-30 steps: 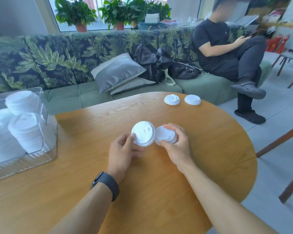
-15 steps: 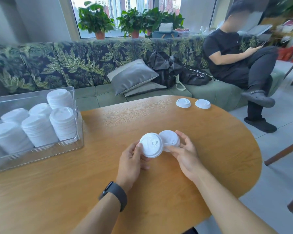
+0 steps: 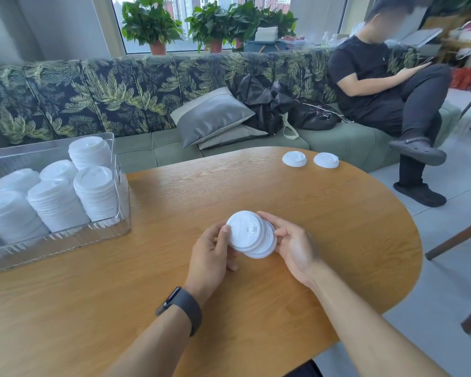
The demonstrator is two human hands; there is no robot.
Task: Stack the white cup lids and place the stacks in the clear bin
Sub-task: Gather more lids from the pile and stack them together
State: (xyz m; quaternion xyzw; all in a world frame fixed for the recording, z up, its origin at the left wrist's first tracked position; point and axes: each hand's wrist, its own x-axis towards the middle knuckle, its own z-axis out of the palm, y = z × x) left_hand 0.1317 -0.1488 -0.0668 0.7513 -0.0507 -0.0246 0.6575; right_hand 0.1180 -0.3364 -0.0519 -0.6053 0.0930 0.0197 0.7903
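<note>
Two white cup lids (image 3: 252, 235) sit overlapped above the wooden table (image 3: 324, 219), the upper one tilted toward the camera and covering most of the lower; half a second ago they were side by side, barely overlapping. The left hand (image 3: 211, 251) pinches the top lid's rim with its thumb, while the right hand (image 3: 294, 244) cups the lower lid's edge. Embossed marks show on the lids, probably lettering, but too small to read. Two more lids (image 3: 294, 158) lie at the table's far edge. The clear bin (image 3: 120, 170), left, holds lid stacks (image 3: 95, 191).
</note>
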